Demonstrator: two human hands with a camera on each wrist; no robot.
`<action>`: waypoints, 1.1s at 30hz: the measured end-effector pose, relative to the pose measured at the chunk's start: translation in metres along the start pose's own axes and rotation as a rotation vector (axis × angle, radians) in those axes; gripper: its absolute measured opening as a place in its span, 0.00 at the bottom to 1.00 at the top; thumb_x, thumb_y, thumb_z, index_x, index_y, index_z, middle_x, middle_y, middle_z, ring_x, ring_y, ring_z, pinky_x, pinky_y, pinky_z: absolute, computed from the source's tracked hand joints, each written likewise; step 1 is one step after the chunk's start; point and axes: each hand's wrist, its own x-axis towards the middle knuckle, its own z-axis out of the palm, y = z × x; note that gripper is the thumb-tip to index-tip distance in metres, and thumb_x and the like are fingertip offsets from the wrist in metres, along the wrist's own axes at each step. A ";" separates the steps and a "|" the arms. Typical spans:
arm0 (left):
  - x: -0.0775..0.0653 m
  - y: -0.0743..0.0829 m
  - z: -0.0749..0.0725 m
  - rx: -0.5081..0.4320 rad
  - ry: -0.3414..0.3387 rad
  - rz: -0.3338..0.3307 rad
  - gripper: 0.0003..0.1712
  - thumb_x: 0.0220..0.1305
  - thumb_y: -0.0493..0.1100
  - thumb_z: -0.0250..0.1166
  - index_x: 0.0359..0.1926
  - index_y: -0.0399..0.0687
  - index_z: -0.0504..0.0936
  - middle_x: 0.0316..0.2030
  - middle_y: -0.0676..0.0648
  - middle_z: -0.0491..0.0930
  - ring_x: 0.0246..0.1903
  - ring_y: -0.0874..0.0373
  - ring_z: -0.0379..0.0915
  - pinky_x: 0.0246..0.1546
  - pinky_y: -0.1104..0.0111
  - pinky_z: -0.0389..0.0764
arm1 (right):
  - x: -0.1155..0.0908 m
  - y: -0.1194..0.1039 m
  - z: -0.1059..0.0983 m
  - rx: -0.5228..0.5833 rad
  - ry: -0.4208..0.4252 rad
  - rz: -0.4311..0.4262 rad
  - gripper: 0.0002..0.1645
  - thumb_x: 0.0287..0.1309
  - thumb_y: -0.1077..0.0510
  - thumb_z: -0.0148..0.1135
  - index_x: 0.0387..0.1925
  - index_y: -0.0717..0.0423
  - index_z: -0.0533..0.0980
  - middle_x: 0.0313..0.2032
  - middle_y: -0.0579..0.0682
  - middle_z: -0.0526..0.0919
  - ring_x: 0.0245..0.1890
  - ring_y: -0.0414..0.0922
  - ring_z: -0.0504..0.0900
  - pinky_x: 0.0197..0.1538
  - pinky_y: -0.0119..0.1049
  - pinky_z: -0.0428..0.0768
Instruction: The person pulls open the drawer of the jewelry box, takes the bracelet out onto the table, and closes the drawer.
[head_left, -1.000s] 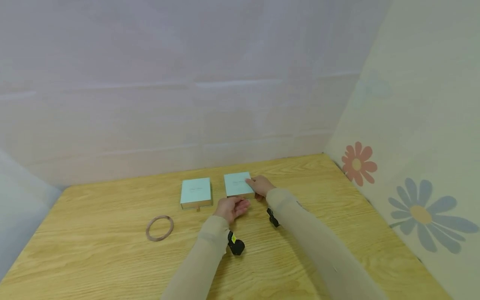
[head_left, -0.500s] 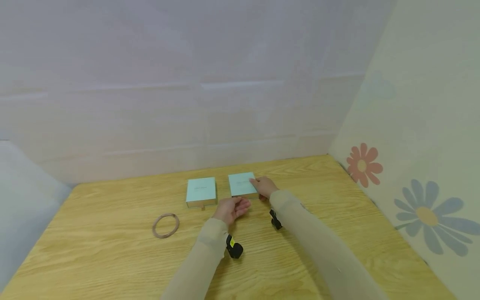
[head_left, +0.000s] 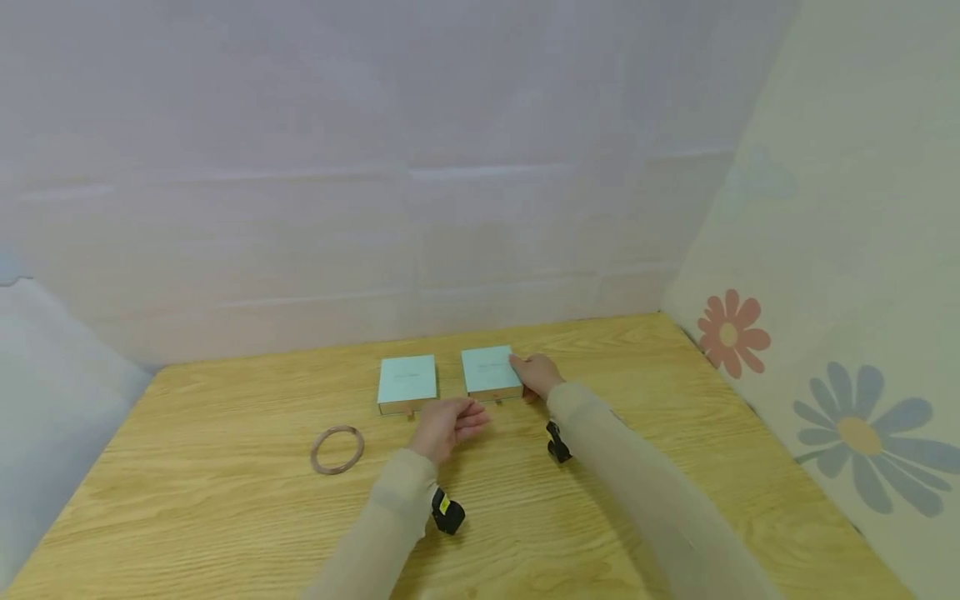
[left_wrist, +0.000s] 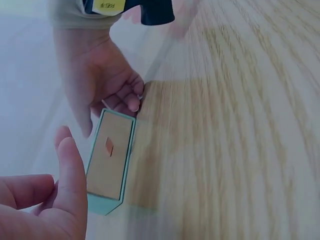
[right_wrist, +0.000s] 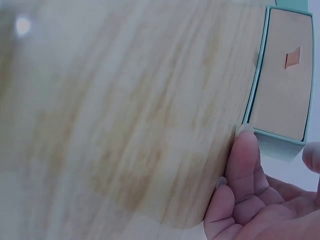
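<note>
In the head view, a mint-green drawer box [head_left: 491, 369] lies flat on the wooden table, with a beige drawer front [left_wrist: 109, 155] and a small brown pull tab [right_wrist: 294, 57]. My right hand [head_left: 537, 375] holds its right end, thumb along the top edge and a fingertip [right_wrist: 245, 142] at the lower corner. My left hand [head_left: 444, 427] hovers in front, between this box and a second matching box [head_left: 407, 381] to the left. Its fingers are loosely bent, apart from the first box, and hold nothing. A brown bangle-like ring [head_left: 337, 450] lies at front left.
The wooden table [head_left: 225, 517] meets a pale sheet wall [head_left: 300, 250] at the back. A side panel with printed flowers [head_left: 855, 433] rises on the right. Black wrist cameras [head_left: 448, 510] hang under both forearms.
My left hand has drawn back leftward from the right box, uncovering its pull tab. The right thumb has slid outward toward the box's right edge. The head view has shifted slightly.
</note>
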 end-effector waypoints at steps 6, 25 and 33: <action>-0.006 0.004 -0.011 0.025 0.067 0.022 0.18 0.74 0.34 0.50 0.56 0.21 0.72 0.49 0.30 0.79 0.38 0.54 0.84 0.44 0.64 0.83 | -0.004 0.007 0.000 0.071 0.029 -0.022 0.27 0.73 0.47 0.46 0.36 0.69 0.76 0.17 0.52 0.74 0.09 0.40 0.70 0.18 0.30 0.74; -0.016 0.021 -0.043 0.047 0.094 0.140 0.20 0.75 0.36 0.50 0.59 0.21 0.68 0.35 0.46 0.82 0.33 0.61 0.82 0.40 0.67 0.83 | -0.021 0.001 -0.005 0.265 0.112 -0.104 0.24 0.74 0.54 0.45 0.20 0.58 0.66 0.09 0.45 0.64 0.09 0.39 0.62 0.17 0.31 0.65; -0.020 0.027 -0.050 0.083 0.175 0.141 0.19 0.75 0.37 0.51 0.58 0.24 0.71 0.46 0.35 0.81 0.39 0.56 0.82 0.41 0.67 0.82 | -0.032 -0.011 -0.006 0.303 0.125 -0.112 0.22 0.74 0.54 0.45 0.36 0.72 0.74 0.12 0.47 0.68 0.12 0.39 0.66 0.22 0.32 0.71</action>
